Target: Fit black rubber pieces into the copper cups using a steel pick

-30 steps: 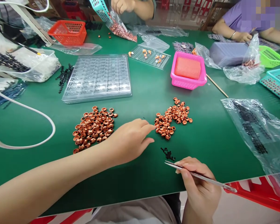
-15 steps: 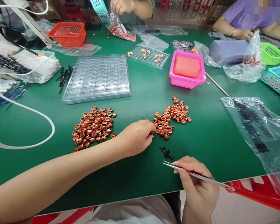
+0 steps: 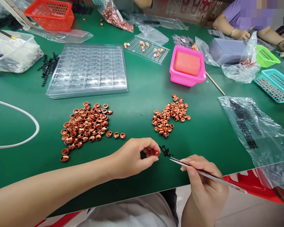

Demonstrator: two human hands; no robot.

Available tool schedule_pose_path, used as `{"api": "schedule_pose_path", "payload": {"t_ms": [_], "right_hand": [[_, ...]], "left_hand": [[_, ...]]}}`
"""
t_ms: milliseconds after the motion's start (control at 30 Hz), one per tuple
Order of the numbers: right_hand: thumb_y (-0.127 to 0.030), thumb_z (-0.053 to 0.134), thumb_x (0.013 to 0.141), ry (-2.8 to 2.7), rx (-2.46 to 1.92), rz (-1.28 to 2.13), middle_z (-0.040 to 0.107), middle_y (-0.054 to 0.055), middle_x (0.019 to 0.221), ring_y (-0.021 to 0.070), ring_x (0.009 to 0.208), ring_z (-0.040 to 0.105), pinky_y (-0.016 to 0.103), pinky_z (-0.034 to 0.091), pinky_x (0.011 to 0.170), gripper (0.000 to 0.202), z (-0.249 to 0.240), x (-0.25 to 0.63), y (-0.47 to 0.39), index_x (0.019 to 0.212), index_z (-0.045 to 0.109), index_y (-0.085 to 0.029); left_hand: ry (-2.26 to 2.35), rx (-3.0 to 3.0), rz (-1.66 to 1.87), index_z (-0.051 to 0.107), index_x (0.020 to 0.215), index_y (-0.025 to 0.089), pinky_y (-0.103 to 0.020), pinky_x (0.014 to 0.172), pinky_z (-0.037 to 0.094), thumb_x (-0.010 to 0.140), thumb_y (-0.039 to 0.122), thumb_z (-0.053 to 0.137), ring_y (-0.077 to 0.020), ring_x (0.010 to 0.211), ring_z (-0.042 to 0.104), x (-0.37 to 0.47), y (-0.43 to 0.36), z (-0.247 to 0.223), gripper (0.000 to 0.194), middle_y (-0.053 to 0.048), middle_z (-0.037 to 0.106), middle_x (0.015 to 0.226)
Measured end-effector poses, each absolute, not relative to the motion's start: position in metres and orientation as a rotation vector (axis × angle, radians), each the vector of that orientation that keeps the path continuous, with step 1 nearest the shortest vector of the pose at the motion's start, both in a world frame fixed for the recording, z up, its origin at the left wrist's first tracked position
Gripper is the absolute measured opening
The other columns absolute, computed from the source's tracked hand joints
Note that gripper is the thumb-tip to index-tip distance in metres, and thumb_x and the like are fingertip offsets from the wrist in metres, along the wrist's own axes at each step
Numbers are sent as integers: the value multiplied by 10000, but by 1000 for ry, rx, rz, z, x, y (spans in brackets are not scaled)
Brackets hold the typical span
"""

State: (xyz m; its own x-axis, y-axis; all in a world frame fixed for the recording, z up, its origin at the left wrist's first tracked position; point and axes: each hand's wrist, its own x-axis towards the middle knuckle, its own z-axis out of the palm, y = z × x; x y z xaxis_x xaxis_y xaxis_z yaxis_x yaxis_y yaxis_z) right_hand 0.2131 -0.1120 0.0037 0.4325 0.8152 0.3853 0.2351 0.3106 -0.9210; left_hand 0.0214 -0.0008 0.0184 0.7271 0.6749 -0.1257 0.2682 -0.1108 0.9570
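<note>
Between the thumb and fingers of my left hand is a small copper-coloured cup-shaped piece. My right hand grips metal tweezers, their tips pointing left, close to a little heap of tiny black parts. Whether the tips touch a black part I cannot tell. Left of my left hand lies a large pile of copper-coloured pieces, with several strays at its right edge. Beyond my hands lies a second, smaller copper-coloured pile.
Farther back stand a clear compartment tray, a pink basket with a red block and an orange-red basket. A plastic bag of black parts lies at right. Another person's hand rests across the table.
My left hand has drawn back from the smaller pile toward me, carrying the copper-coloured piece. The tweezer tips have come up to the black parts. The camera view has shifted.
</note>
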Motion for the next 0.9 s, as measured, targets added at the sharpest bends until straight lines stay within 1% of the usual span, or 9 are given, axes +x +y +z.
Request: {"api": "schedule_pose_path", "payload": {"t_ms": [233, 367, 467, 600, 733, 900], "right_hand": [[-49, 636, 832, -1171, -1267, 578, 700, 18, 819, 185, 775, 691, 332, 566, 652, 201, -3, 214, -108, 949, 653, -211], [-42, 641, 822, -1165, -1271, 572, 697, 18, 816, 188, 774, 691, 333, 566, 646, 202, -4, 212, -108, 938, 656, -207], [-29, 635, 820, -1193, -1276, 555, 700, 17, 819, 182, 770, 688, 326, 562, 648, 219, -2, 215, -109, 949, 657, -205], [-37, 640, 818, -1235, -1339, 453, 707, 18, 817, 176, 751, 688, 318, 566, 639, 208, -1, 227, -112, 941, 655, -204], [-71, 639, 834, -1249, -1456, 493, 698, 18, 815, 171, 744, 688, 296, 570, 610, 154, 0, 236, -115, 901, 645, -210], [-71, 638, 836, -1284, -1496, 514, 684, 11, 797, 157, 736, 679, 265, 560, 585, 153, 0, 238, -117, 892, 649, -212]], "left_hand": [[717, 1732, 483, 655, 985, 144, -195, 687, 533, 866, 143, 593, -95, 703, 630, 22, 0, 14, 134, -5, 694, 844], [638, 1841, 593, 671, 1080, 118, -215, 696, 530, 877, 129, 573, -111, 722, 633, 23, 0, 11, 226, -42, 699, 864], [591, 1879, 638, 681, 1095, 104, -221, 679, 525, 893, 133, 553, -121, 725, 628, 23, -1, 10, 241, -62, 687, 853], [611, 1914, 551, 670, 1039, 139, -215, 691, 508, 896, 134, 557, -111, 724, 613, 22, -1, 11, 182, -34, 664, 848], [668, 1928, 442, 611, 936, 173, -201, 676, 487, 896, 155, 572, -98, 707, 599, 21, 1, 11, 59, 12, 640, 816], [667, 1962, 431, 586, 950, 191, -206, 668, 477, 921, 177, 540, -103, 698, 587, 20, 1, 10, 56, 20, 634, 814]]}}
